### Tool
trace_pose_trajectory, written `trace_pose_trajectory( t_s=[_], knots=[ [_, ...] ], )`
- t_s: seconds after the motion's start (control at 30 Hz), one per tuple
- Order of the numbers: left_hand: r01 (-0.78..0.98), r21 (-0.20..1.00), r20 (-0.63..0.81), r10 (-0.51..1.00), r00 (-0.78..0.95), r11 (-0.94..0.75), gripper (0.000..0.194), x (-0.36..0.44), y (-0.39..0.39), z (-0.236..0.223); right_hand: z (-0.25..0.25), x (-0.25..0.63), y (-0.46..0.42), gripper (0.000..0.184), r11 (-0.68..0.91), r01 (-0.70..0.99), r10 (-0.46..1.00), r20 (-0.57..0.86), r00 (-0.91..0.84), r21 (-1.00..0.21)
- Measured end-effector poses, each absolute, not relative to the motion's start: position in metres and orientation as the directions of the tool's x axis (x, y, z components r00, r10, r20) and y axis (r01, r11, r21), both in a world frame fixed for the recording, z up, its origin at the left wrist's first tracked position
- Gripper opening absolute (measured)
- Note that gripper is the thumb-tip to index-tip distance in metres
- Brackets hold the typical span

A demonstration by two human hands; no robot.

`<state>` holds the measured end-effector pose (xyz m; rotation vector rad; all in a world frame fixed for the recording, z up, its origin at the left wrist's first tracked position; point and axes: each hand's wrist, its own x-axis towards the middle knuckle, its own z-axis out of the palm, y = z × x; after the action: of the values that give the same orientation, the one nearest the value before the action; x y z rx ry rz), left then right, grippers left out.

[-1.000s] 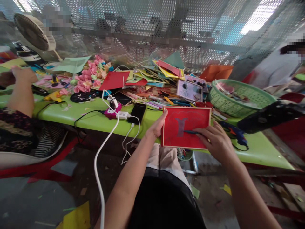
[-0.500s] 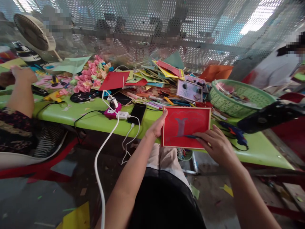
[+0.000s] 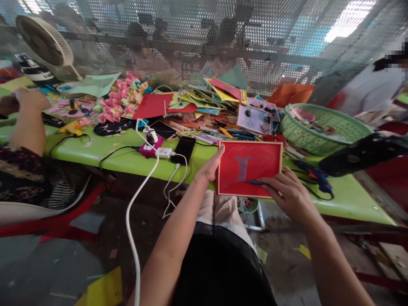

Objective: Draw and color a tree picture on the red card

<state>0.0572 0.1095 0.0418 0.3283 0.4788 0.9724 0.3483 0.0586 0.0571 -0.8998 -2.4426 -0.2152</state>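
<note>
A red framed picture (image 3: 230, 170) with a pale wooden edge and a grey-blue tree drawn on it is tilted up at the table's front edge. My left hand (image 3: 211, 166) grips its left side, thumb on the frame. In my right hand (image 3: 288, 191) is a dark blue pen-like tool (image 3: 255, 182), its tip on the red surface by the base of the tree trunk. The fingers of that hand close around the tool near the picture's lower right corner. The exact kind of tool is hard to make out.
The green table (image 3: 124, 165) bears a phone (image 3: 184, 149), a magenta power adapter (image 3: 149, 146) with white cables, heaped coloured paper (image 3: 194, 100) and a green basket (image 3: 321, 136). A blue glue gun (image 3: 318, 176) lies at the right. Another person's arm (image 3: 32, 119) is at the left.
Almost nothing differs. The view has shifted slightly; both hands keep their hold, and the tool's tip stays near the trunk's base, perhaps a touch further left.
</note>
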Motion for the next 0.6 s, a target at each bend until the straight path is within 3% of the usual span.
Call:
trace_pose_trajectory(
  t_s=[0.27, 0.6],
  knots=[
    [-0.69, 0.493, -0.288, 0.848, 0.445, 0.529, 0.073, 0.058, 0.106, 0.05, 0.054, 0.351, 0.059, 0.025, 0.754, 0.656, 0.577, 0.514, -0.635, -0.035],
    [-0.71, 0.465, -0.212, 0.846, 0.49, 0.528, 0.069, 0.056, 0.11, 0.038, 0.057, 0.351, 0.059, 0.025, 0.74, 0.668, 0.608, 0.503, -0.614, -0.079]
  ],
)
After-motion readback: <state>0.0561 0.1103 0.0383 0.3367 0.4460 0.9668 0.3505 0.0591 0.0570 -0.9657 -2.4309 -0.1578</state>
